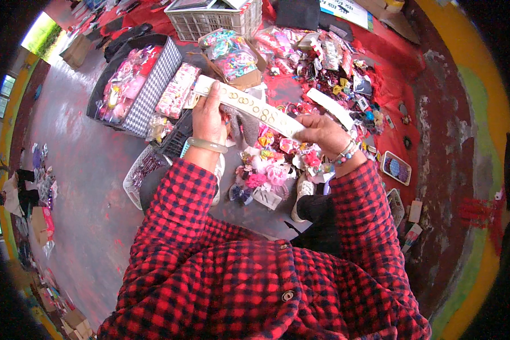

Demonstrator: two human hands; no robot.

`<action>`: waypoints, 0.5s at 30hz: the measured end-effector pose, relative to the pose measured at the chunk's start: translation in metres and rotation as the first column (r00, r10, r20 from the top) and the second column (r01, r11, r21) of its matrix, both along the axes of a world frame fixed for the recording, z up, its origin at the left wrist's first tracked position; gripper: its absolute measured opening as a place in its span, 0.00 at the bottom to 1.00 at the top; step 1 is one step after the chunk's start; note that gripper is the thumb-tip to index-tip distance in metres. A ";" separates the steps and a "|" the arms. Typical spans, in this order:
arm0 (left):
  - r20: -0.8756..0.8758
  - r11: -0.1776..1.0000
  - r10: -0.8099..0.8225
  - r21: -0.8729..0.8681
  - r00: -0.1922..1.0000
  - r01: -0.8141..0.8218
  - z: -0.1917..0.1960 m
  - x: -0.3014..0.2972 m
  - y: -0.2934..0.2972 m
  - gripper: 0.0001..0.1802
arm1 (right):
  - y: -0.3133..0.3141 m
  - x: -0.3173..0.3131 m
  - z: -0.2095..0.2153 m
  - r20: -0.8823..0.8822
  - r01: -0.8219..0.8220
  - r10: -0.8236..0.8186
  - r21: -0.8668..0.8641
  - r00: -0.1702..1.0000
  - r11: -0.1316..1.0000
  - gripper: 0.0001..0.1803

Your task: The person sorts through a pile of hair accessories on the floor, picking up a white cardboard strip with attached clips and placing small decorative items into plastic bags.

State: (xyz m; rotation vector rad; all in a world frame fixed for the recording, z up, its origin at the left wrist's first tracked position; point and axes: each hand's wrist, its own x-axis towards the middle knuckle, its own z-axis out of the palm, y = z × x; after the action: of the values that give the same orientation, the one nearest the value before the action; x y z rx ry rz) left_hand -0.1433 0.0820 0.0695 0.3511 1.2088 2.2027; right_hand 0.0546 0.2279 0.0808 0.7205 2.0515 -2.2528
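Note:
A long white card strip (249, 105) with a row of small gold-coloured ring-like pieces is stretched between my hands, slanting down to the right. My left hand (209, 118) grips its upper left end, thumb on top. At the lower right end, my right hand (324, 134) pinches the strip between thumb and fingers. Just beyond the right hand lies another white strip (330, 107) on the heap. Below the held strip is a pile of pink, white and red fabric flowers and bows (269, 173), some of them on white cards.
A houndstooth-patterned box (153, 90) of bagged items stands at left, near a cardboard box (249, 79) of colourful bags. Behind is a white plastic crate (212, 24). A white basket (133, 180) sits left of my feet, a small basket (395, 168) at right. Mixed accessories (345, 62) cover red cloth.

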 end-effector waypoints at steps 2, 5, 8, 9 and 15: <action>-0.105 0.984 -0.077 -0.168 0.991 0.059 0.001 -0.001 -0.006 0.16 | -0.003 0.001 0.005 -0.014 -0.154 0.159 0.176 0.987 0.972 0.14; -0.179 0.980 -0.133 -0.173 0.975 0.101 0.005 0.015 -0.003 0.17 | -0.014 -0.002 0.013 0.012 -0.103 0.103 -0.002 0.995 0.995 0.14; -0.244 0.956 -0.249 -0.215 0.937 0.198 -0.008 0.022 0.002 0.18 | -0.021 -0.008 0.002 0.027 -0.045 0.043 0.094 0.999 0.995 0.11; -0.225 0.955 -0.273 -0.184 0.935 0.234 -0.011 0.024 0.004 0.18 | -0.020 -0.011 -0.009 0.045 -0.055 0.051 0.094 0.998 0.994 0.10; -0.046 0.934 -0.353 -0.065 0.934 0.350 -0.005 0.030 0.001 0.18 | -0.022 -0.012 -0.019 0.028 0.046 -0.049 0.076 0.998 0.996 0.04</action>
State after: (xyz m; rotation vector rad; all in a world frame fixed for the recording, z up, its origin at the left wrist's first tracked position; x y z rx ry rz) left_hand -0.1133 0.0832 0.0646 0.5645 1.1349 1.8573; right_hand 0.0427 0.2058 0.0622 0.8111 2.1390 -2.1845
